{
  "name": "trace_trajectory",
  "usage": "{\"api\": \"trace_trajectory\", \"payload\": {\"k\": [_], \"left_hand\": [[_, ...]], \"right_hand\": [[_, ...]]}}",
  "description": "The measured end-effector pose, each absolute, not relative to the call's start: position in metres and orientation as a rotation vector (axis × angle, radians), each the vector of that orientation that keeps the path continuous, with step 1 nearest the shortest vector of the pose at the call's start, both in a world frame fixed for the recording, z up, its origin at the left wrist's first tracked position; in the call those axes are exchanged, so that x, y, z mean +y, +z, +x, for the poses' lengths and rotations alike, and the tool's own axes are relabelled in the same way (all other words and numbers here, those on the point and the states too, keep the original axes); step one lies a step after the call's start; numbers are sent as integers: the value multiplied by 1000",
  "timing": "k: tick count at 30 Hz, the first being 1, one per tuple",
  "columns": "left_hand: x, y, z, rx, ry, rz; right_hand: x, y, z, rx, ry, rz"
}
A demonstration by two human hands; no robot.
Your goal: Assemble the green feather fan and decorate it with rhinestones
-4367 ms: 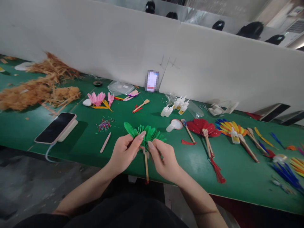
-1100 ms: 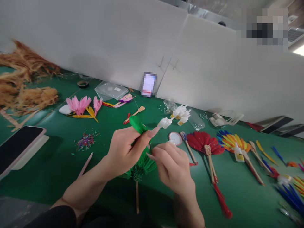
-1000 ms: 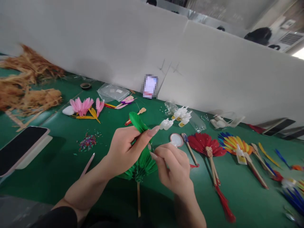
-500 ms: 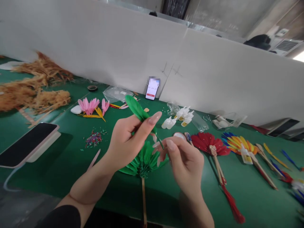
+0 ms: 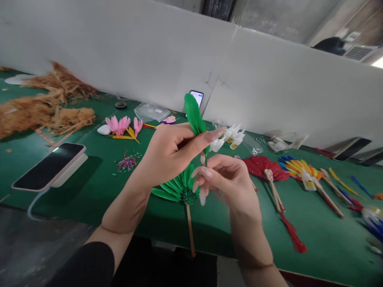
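Pinched between the thumb and fingers of my left hand (image 5: 172,153) is a green feather (image 5: 194,113), its rounded tip pointing up. My right hand (image 5: 229,181) is closed at the feather's lower end, with thumb and fingertips around the quill. Both hands are raised above the table. Beneath them lies a fan of green feathers (image 5: 173,189) on a thin wooden stick (image 5: 190,231), partly covered by my hands. The stick's end reaches the table's front edge.
Right of my hands lie a red feather fan (image 5: 263,167) with a tassel (image 5: 295,235) and a yellow-blue feather fan (image 5: 302,169). Small glue bottles (image 5: 236,139) stand behind. At left are a phone on a stand (image 5: 49,165), colourful bits (image 5: 127,162), pink feathers (image 5: 118,125) and brown fibre (image 5: 60,85).
The green feather has turned more upright. My right hand has come closer to my left, its fingers now closed around the quill's lower end. The whole view has shifted slightly.
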State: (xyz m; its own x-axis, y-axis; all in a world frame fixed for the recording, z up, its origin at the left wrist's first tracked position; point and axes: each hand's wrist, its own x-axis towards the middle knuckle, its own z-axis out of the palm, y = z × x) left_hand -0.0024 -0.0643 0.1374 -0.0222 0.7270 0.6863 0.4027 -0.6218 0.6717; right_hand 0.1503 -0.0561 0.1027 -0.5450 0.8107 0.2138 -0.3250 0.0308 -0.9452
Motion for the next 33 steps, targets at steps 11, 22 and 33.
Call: {"api": "trace_trajectory", "payload": {"k": [11, 22, 33], "left_hand": [[-84, 144, -22, 1086, 1664, 1846], [-63, 137, -16, 1110, 1705, 1772], [-59, 128, -1, 1074, 1866, 1643]], "right_hand": [[-85, 119, 138, -1857, 979, -546], [-79, 104, 137, -1807, 598, -603], [-77, 108, 135, -1552, 916, -604]]}}
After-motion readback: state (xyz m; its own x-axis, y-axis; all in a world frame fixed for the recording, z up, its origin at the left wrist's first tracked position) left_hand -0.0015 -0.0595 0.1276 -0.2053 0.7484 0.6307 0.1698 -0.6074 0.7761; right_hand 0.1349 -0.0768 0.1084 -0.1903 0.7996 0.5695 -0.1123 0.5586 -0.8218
